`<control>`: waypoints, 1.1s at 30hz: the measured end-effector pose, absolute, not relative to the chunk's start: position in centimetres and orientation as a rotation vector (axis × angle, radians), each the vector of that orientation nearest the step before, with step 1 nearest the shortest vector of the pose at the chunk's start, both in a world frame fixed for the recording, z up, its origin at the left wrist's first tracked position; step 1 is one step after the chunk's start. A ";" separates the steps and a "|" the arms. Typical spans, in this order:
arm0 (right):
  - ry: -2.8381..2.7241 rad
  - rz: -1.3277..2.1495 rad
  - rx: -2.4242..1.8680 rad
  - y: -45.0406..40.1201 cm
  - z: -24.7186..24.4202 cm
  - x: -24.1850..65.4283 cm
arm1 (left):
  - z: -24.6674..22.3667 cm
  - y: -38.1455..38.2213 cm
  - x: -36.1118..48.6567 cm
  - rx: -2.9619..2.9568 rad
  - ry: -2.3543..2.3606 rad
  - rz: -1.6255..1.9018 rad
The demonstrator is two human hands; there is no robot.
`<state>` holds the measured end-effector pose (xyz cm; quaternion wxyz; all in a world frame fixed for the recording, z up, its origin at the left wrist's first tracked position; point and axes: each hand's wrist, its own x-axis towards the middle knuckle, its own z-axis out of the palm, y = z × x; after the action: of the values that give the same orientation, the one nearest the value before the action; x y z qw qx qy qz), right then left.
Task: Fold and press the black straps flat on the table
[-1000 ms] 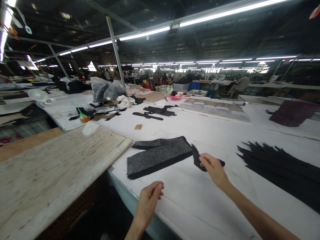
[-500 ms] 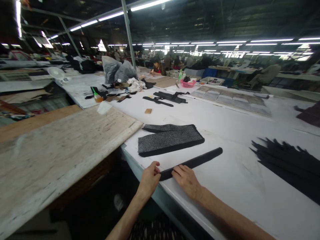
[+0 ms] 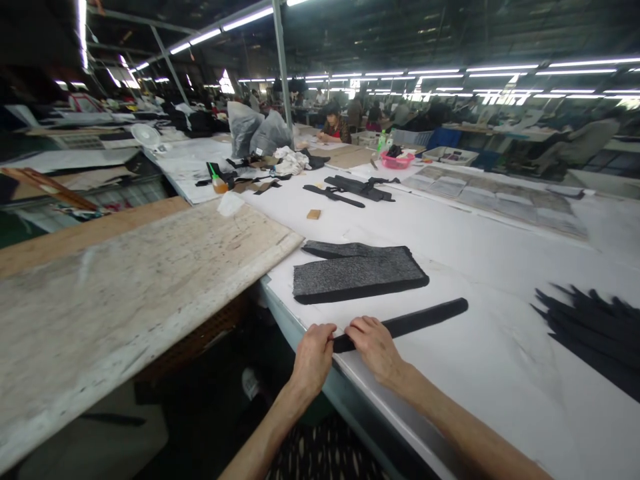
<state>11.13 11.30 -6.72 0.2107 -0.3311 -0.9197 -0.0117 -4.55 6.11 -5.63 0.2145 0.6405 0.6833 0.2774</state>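
A long narrow black fabric strip [image 3: 425, 320] lies flat near the table's front edge. At its near left end, my left hand [image 3: 315, 350] has its fingers closed in a pinch on the end of the strip. My right hand [image 3: 373, 343] is just beside it, fingers curled over the strip and pressing on it from above. The fingertips of both hands are close together and partly hide that end. Beyond the strip sits a stack of dark grey and black fabric pieces [image 3: 360, 272], the top ones lying unevenly.
Many black strips [image 3: 590, 333] fan out at the right. A pale worn board [image 3: 150, 280] borders the table on the left. Farther back are a small tan block [image 3: 314, 214], more black strips [image 3: 360, 189], a glue bottle [image 3: 219, 183] and a pink basket [image 3: 397, 160]. A person [image 3: 335, 127] sits behind.
The view has shifted, so everything sits farther right in the picture. My right hand has slid toward the strip's left end, closer to my left hand, whose fingers have closed more.
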 end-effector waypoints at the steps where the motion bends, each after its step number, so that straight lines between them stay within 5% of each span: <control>1: -2.551 -0.049 -0.910 11.3 -6.8 11.1 | -5.5 6.0 -4.6 1.824 1.905 0.741; 21: -2.621 -0.270 -0.548 11.8 -6.9 12.4 | -6.6 4.7 -5.7 2.507 1.839 0.556; 33: -2.721 -0.380 -0.423 12.1 -7.2 12.8 | -5.7 4.4 -5.5 2.878 1.699 0.107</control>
<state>12.81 12.09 -7.21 0.1801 -0.1495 -0.9629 -0.1345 -5.49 4.36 -5.69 -0.1007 0.8563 0.5055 0.0319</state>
